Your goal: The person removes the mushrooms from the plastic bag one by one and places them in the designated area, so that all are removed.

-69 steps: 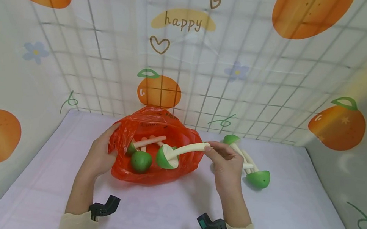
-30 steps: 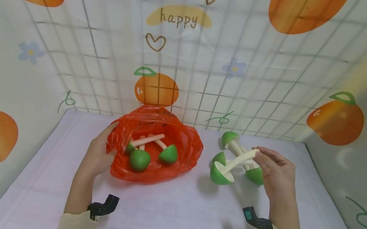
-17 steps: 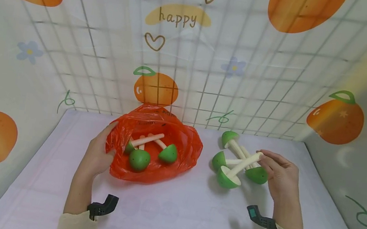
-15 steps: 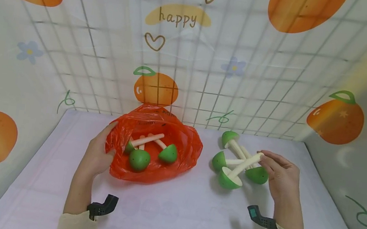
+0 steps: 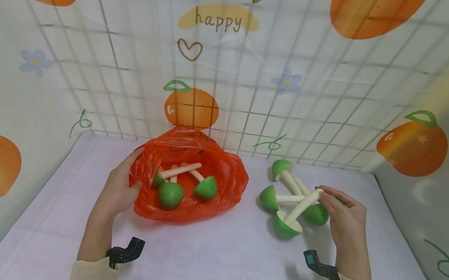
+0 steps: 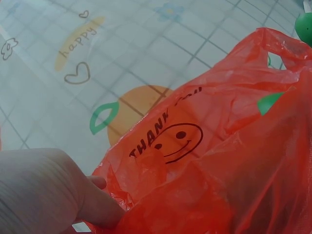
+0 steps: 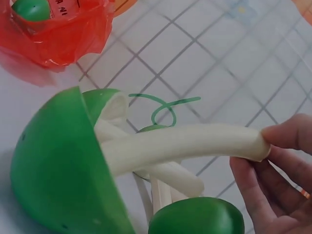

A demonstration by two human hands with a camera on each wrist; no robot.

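Observation:
My right hand (image 5: 343,215) pinches the stem end of a toy mushroom (image 5: 302,208) with a green cap and a cream stem. Its cap hangs down at the front of a small heap. In the right wrist view that mushroom (image 7: 185,145) crosses over the others. Under and behind it lie several more green-capped mushrooms (image 5: 269,198). My left hand (image 5: 122,188) grips the left rim of a red plastic bag (image 5: 190,215), its thumb inside the mouth. Within the bag several mushrooms (image 5: 170,195) show. The left wrist view has the bag's printed side (image 6: 165,141) facing the camera.
A pale cloth covers the table (image 5: 200,268). Behind it rises a white curtain (image 5: 250,68) with orange prints and a grid showing through; similar sheets close off both sides. A black wrist camera (image 5: 322,267) sits on each forearm.
My right hand has carried the mushroom out of the bag and rightward to the heap. Most recently its cap has swung slightly down and right. The left hand has stayed at the bag.

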